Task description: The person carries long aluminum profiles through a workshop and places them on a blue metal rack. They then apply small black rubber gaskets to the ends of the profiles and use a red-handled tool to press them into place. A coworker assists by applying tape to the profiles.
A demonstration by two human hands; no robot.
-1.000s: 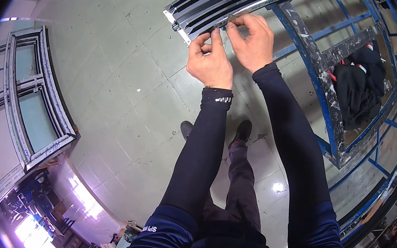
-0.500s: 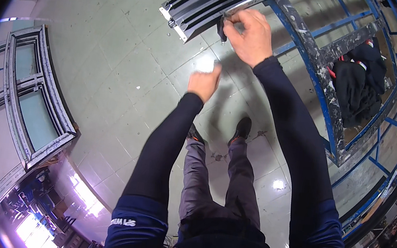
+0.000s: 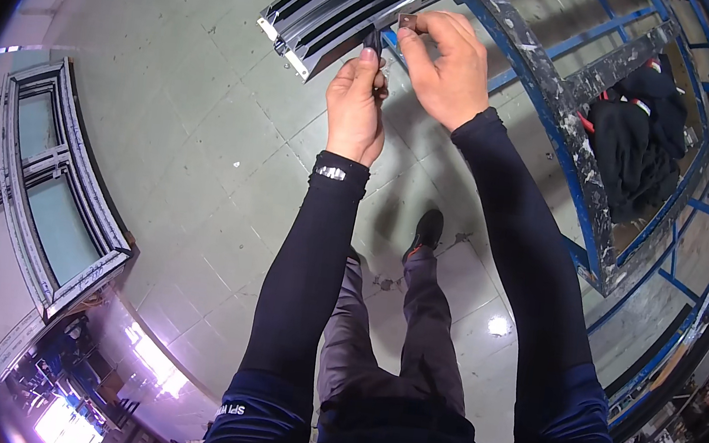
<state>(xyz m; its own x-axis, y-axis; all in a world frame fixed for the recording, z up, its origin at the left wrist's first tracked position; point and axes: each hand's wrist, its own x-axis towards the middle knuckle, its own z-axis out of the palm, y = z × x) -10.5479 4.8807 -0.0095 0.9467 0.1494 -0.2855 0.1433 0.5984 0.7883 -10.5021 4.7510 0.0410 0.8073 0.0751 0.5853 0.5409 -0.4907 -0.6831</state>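
Note:
A black ribbed metal profile (image 3: pixel 343 12) with white-edged ends lies across the top of the view. At its near edge, my left hand (image 3: pixel 353 116) is closed, thumb up, on a short black strip (image 3: pixel 374 40). To the right of it, my right hand (image 3: pixel 452 71) pinches a small flat brownish plate (image 3: pixel 407 22) between thumb and finger, close against the profile. What the other fingers of my left hand hold, if anything, is hidden.
A blue and black paint-spattered metal stand (image 3: pixel 550 113) reaches along the right, with dark cloths (image 3: pixel 638 153) lying in it. Framed window panels (image 3: pixel 61 188) stand at the left. Below me is a tiled floor (image 3: pixel 196 151).
My left hand has risen to the profile and closed on the black strip, which hung below my right hand before. The small plate now shows in my right fingers. The profile appears slightly further left.

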